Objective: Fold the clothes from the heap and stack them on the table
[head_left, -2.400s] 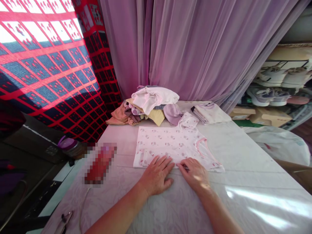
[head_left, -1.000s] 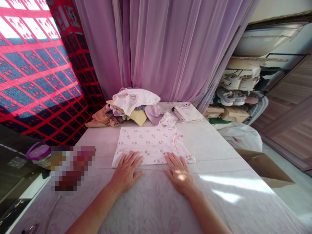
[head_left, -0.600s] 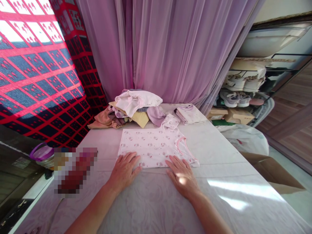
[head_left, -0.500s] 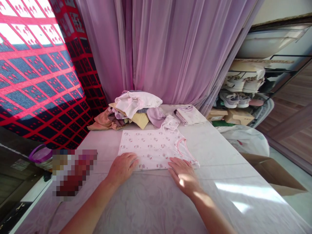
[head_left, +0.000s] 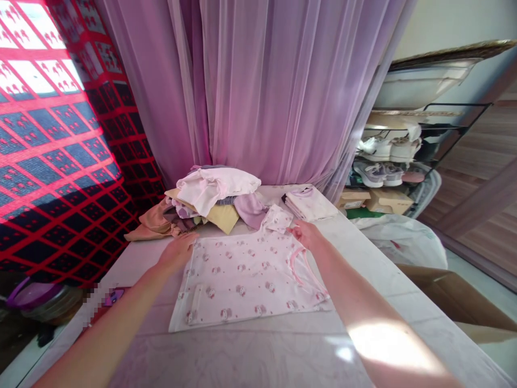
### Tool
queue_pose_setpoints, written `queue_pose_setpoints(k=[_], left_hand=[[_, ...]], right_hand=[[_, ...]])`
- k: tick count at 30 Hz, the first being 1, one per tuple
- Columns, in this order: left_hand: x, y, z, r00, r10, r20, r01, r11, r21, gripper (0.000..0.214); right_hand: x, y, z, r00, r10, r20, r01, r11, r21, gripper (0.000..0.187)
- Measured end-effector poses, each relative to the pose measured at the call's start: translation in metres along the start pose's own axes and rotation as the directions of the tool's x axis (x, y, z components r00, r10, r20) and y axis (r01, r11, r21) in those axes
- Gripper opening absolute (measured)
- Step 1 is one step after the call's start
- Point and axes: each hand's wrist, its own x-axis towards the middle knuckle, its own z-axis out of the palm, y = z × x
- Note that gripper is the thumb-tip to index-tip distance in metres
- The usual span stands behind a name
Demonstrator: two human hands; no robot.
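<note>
A white short-sleeved children's shirt with small pink cartoon prints and a pink-trimmed neck lies sideways on the cloth-covered table, its neck opening to the right. My left hand is at the far corner of its hem, fingers closed on the edge and partly hidden. By the far sleeve, my right hand pinches the fabric at the shoulder. The near hem corner shows a second layer sticking out and a small turned-over strip.
A loose heap of clothes lies at the back, beside a stack of folded clothes. Purple curtains hang behind. To the right stand a shoe rack and an open cardboard box. A purple-lidded tub is at left.
Both hands have moved from the shirt's near edge to its far side, the left to the hem corner and the right to the sleeve. The hem's layers now lie unevenly. The view has shifted.
</note>
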Motion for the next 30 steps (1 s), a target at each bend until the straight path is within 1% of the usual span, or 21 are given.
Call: queue_pose_setpoints(k=[4, 7, 9, 11, 14, 15, 17, 19, 22, 24, 25, 27, 30], left_hand=[[0.015, -0.001, 0.005, 0.996, -0.041, 0.084, 0.039, 0.999, 0.034, 0.049], [0.023, 0.001, 0.002, 0.991, -0.047, 0.128, 0.039, 0.997, 0.062, 0.045], [0.027, 0.004, -0.002, 0.989, -0.040, 0.140, 0.030, 0.997, 0.072, 0.040], [0.029, 0.007, -0.008, 0.987, -0.048, 0.152, 0.034, 0.995, 0.091, 0.031], [0.026, 0.010, -0.015, 0.992, -0.037, 0.118, 0.025, 0.994, 0.104, 0.022], [0.024, 0.011, -0.016, 0.995, -0.022, 0.100, 0.013, 0.996, 0.094, 0.020], [0.016, 0.010, -0.017, 0.997, 0.010, 0.072, -0.014, 0.998, 0.056, 0.018], [0.006, 0.009, -0.017, 0.998, 0.017, 0.052, -0.017, 1.000, 0.002, 0.018], [-0.014, 0.011, -0.016, 0.999, 0.027, 0.033, -0.025, 0.999, -0.042, 0.019], [-0.027, 0.014, -0.016, 0.998, 0.050, 0.027, -0.049, 0.998, -0.025, 0.021], [-0.033, 0.016, -0.015, 0.998, 0.060, 0.027, -0.060, 0.998, -0.012, 0.022], [-0.043, 0.020, -0.014, 0.997, 0.070, 0.029, -0.070, 0.998, 0.004, 0.023], [-0.054, 0.024, -0.011, 0.995, 0.092, 0.031, -0.092, 0.996, 0.011, 0.024]], right_hand=[[0.026, -0.002, 0.019, 0.998, 0.060, 0.032, -0.061, 0.997, 0.036, 0.030], [0.036, 0.000, 0.029, 0.996, 0.075, 0.057, -0.078, 0.996, 0.043, 0.037], [0.037, 0.000, 0.033, 0.996, 0.066, 0.067, -0.068, 0.997, 0.038, 0.037], [0.034, -0.004, 0.034, 0.996, 0.040, 0.075, -0.042, 0.999, 0.027, 0.030], [0.019, -0.016, 0.025, 0.994, -0.041, 0.098, 0.040, 0.999, 0.004, 0.012], [0.012, -0.021, 0.020, 0.991, -0.077, 0.111, 0.077, 0.997, -0.002, 0.010], [-0.006, -0.027, 0.007, 0.979, -0.149, 0.140, 0.153, 0.988, -0.015, 0.009], [-0.026, -0.026, -0.009, 0.950, -0.231, 0.210, 0.247, 0.967, -0.054, 0.010], [-0.055, -0.008, -0.033, 0.867, -0.347, 0.358, 0.404, 0.909, -0.098, 0.020], [-0.072, 0.012, -0.048, 0.828, -0.403, 0.390, 0.465, 0.882, -0.076, 0.025], [-0.079, 0.023, -0.053, 0.818, -0.416, 0.397, 0.478, 0.876, -0.067, 0.026], [-0.092, 0.047, -0.063, 0.814, -0.403, 0.418, 0.485, 0.868, -0.108, 0.026], [-0.106, 0.076, -0.075, 0.835, -0.357, 0.418, 0.476, 0.849, -0.227, 0.027]])
